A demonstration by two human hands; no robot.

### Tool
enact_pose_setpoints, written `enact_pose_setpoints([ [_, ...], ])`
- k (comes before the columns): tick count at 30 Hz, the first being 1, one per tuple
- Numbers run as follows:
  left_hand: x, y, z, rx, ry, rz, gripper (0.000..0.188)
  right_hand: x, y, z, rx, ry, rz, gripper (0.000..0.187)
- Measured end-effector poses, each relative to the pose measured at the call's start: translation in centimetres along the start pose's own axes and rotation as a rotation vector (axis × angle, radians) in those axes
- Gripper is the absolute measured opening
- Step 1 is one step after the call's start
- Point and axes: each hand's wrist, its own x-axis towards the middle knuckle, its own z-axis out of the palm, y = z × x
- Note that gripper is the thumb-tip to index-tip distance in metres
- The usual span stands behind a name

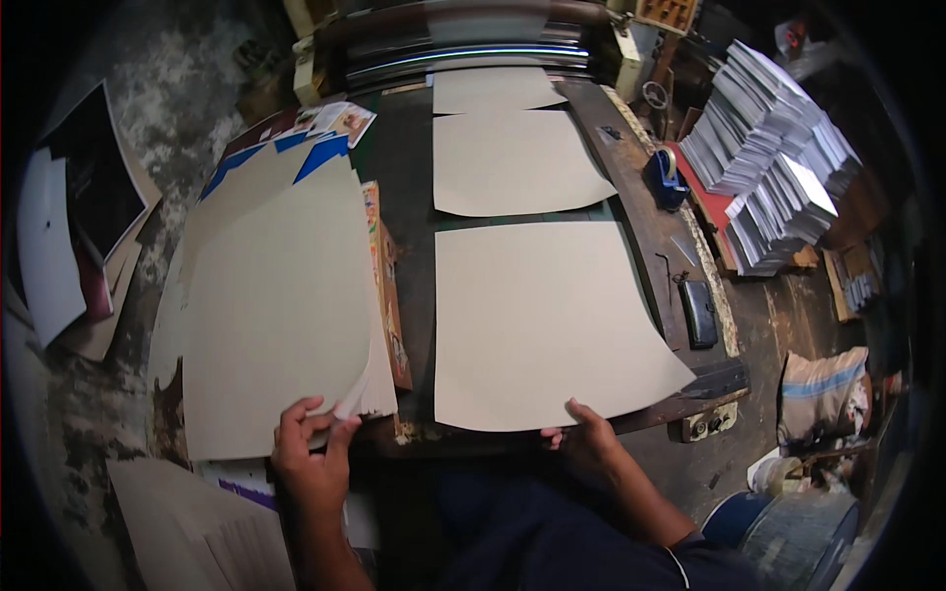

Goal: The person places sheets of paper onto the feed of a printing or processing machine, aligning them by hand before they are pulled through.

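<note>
The worktop point(402, 212) at the moment of handling, places given by clock face about the centre of the view. Between 7 and 8 o'clock, my left hand point(313, 448) is bent, its fingers drawn nearly together on the raised near-right corner of the top sheet point(281, 295) of a stack of greyish-beige board at 9 o'clock. At 5 o'clock, my right hand point(589, 438) grips the near edge of a separate board point(542, 325), thumb above and fingers below, with little gap. This board lies just off centre toward 4 o'clock; its near-right corner curves upward. Beyond it, toward 12 o'clock, lie a second board point(517, 163) and a third board point(490, 91), the latter close to the metal rollers point(468, 57) of a machine. Blue pieces point(323, 156) show past the stack's far end, between 10 and 11 o'clock. At 2 o'clock is a blue tape dispenser point(667, 182), with piled paper point(754, 128) farther out; at 3 o'clock, a black case point(699, 315); between 3 and 4 o'clock, a sack point(820, 394) with a blue stripe.
</note>
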Motion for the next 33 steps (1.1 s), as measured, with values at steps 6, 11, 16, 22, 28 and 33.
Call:
enact_pose_setpoints([
  [6,2.0,-1.9,-2.7,-0.299,-0.303,-0.145,0.046,4.5,-2.4,-0.7,0.073,-0.079,-0.006,0.050],
  [11,2.7,-2.4,-2.9,-0.435,-0.344,-0.171,0.033,7.3,-4.1,0.1,0.102,-0.117,-0.076,0.052],
  [16,1.4,-2.0,-1.5,-0.411,-0.083,-0.288,0.034,11.4,-5.5,0.1,0.110,-0.166,-0.137,0.054],
  [22,1.7,-0.3,0.9,-0.980,0.659,-0.365,0.028,16.6,-6.2,0.1,0.137,-0.145,-0.173,0.056],
  [28,-1.0,0.3,2.0,-0.155,0.333,0.178,0.023,15.2,-5.9,3.2,0.158,0.105,-0.245,0.068],
  [33,-1.0,4.3,0.1,-0.293,-0.078,0.495,0.020,3.0,-6.1,7.7,0.012,-0.583,-0.313,0.081],
])
